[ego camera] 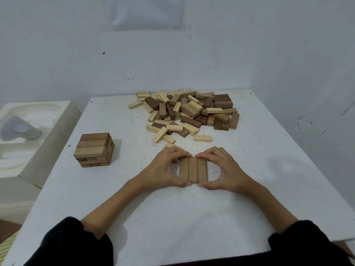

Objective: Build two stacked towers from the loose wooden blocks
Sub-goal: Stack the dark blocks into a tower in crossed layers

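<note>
Where the table (92,189) meets the wall (192,54) lies a pile of loose blocks (190,112), with a short tower (94,149) standing well apart on the left. Nearer, three blocks (193,169) lie flat side by side, the left hand (163,167) and right hand (224,167) curled round them, thumbs at the near ends, fingers at the far ends.

Soft, even light with a cool cast fills the scene, and the white bench (80,198) and the wall (57,54) read bluish grey. The stacked tower (94,149) throws a faint, blurred shadow to its right, so the light falls from the left. Wide-angle distortion splays the bench edges outward. Detail is slightly soft overall, and the black sleeves (73,244) at the bottom edge lose nearly all texture.
</note>
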